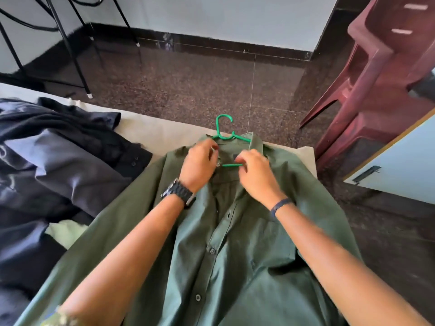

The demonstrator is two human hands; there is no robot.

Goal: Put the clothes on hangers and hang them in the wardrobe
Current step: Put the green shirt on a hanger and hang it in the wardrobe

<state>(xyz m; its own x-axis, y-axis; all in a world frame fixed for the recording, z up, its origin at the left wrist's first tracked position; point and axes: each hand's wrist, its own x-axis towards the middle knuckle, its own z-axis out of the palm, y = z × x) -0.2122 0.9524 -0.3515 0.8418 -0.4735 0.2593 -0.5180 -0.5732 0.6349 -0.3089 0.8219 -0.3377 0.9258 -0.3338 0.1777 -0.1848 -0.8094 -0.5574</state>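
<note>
An olive green button-up shirt [235,243] lies front-up on the bed with its collar towards the floor. A green plastic hanger [223,128] sits inside the shirt, its hook sticking out past the collar and its lower bar showing at the open neck. My left hand [200,164] pinches the left side of the shirt's placket near the top button. My right hand [255,172] pinches the right side of the placket just under the collar. A heap of dark navy and black clothes [58,161] lies to the left on the bed.
The bed's pale sheet [150,130] ends at a dark speckled floor [188,85]. Maroon plastic chairs [381,74] stand stacked at the right. A pale blue cupboard door [404,165] with a handle juts in at the right. Black metal furniture legs [70,43] stand at the back left.
</note>
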